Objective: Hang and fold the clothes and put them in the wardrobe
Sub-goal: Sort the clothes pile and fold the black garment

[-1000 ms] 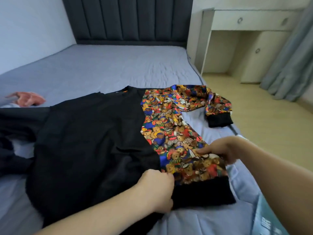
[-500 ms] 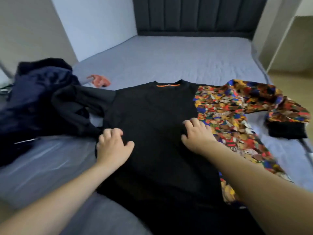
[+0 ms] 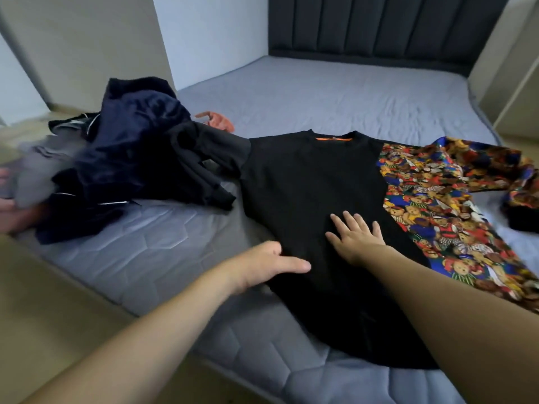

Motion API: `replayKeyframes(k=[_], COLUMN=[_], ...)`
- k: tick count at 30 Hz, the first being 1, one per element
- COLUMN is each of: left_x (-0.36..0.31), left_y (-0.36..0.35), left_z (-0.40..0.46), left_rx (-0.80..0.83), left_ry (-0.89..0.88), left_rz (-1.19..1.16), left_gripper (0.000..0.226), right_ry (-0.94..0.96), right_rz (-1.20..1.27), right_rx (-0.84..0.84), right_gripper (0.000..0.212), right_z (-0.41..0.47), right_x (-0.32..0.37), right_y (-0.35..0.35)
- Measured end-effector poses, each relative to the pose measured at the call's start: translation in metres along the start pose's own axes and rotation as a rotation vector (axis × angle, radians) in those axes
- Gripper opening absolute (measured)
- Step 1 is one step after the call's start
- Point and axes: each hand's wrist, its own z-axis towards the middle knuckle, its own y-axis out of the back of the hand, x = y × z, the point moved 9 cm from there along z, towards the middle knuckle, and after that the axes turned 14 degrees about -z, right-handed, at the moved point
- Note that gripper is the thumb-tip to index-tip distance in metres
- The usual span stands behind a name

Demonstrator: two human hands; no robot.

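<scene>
head view: black sweatshirt [image 3: 306, 199] with a teddy-bear print side [image 3: 443, 217] spread flat on the grey mattress [image 3: 151, 258], one sleeve running into a heap of dark clothes [image 3: 131, 158] on the left. right hand [image 3: 357, 237] flat on the black front, fingers straight and splayed, gripping nothing. left hand [image 3: 262, 266] at the sweatshirt's left edge, thumb extended onto the fabric, other fingers hidden, so grip unclear.

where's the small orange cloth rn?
Head view, upper left of centre: the orange cloth lies on the mattress, just behind the dark clothes pile and left of the black sweater collar.
</scene>
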Motion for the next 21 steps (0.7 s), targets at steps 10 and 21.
replayKeyframes(k=[10,21], left_x=[0.014,-0.006], left_y=[-0.005,0.015], left_z=[-0.010,-0.032], left_rx=[-0.143,-0.337], left_ry=[0.155,0.086], left_rz=[-0.339,-0.438], left_gripper=[0.054,0.048], right_ry=[-0.042,-0.043], right_rz=[0.012,-0.037], right_rx=[0.199,0.294], right_gripper=[0.068,0.065], right_z=[-0.022,-0.022], right_x=[0.001,-0.010], right_y=[0.015,0.001])
